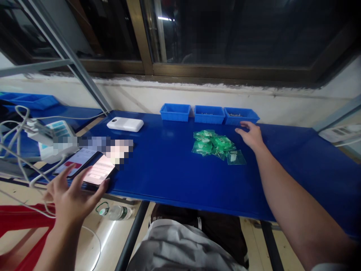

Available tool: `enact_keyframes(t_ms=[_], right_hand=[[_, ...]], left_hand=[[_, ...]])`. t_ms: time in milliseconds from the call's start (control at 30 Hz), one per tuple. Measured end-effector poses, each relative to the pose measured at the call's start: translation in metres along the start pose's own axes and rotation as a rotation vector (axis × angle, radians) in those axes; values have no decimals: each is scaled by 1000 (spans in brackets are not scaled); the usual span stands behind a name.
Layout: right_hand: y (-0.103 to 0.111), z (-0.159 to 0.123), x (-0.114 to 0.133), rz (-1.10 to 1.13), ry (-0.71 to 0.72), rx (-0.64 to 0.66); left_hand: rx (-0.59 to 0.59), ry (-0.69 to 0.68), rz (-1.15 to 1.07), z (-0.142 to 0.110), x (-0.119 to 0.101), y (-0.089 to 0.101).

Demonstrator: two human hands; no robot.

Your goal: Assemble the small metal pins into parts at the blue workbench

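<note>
My left hand (73,192) is over the table's left front edge, fingers spread, at the near end of a smartphone with a lit screen (98,170). A second phone (77,162) lies just left of it, under my fingertips. Whether the fingers touch either phone I cannot tell. Out to the right, my right hand (250,134) is open, thumb and fingers apart, just in front of the rightmost blue bin (241,117), which holds small metal parts. Left of that hand lies a pile of small clear-and-green plastic packets (211,143).
Two more blue bins (175,113) (209,115) stand along the wall on the blue table (158,169). A white oblong device (125,124) lies at the back left. White cables (21,150) tangle around a power strip (58,148) on the left. A plastic bottle (117,212) is on the floor.
</note>
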State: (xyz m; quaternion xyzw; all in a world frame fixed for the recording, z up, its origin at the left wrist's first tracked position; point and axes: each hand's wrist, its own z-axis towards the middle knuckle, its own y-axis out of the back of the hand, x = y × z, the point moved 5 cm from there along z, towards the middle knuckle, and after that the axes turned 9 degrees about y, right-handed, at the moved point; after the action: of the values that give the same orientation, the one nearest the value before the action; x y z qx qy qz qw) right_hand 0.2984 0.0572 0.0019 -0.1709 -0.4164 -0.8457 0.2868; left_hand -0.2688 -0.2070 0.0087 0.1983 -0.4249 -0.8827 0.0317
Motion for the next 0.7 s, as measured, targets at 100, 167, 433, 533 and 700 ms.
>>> enact_keyframes(t_ms=[100, 167, 433, 533, 700], right_hand=[[0, 0, 1, 4, -10, 2], [1, -1, 1, 2, -13, 0], [0, 0, -1, 3, -10, 4], [1, 0, 0, -5, -10, 0], [0, 0, -1, -11, -14, 8]], left_hand=[[-15, -169, 27, 7, -5, 0], [5, -223, 35, 10, -7, -1], [45, -257, 98, 9, -4, -7], [36, -256, 92, 9, -4, -7], [4, -287, 88, 10, -6, -6]])
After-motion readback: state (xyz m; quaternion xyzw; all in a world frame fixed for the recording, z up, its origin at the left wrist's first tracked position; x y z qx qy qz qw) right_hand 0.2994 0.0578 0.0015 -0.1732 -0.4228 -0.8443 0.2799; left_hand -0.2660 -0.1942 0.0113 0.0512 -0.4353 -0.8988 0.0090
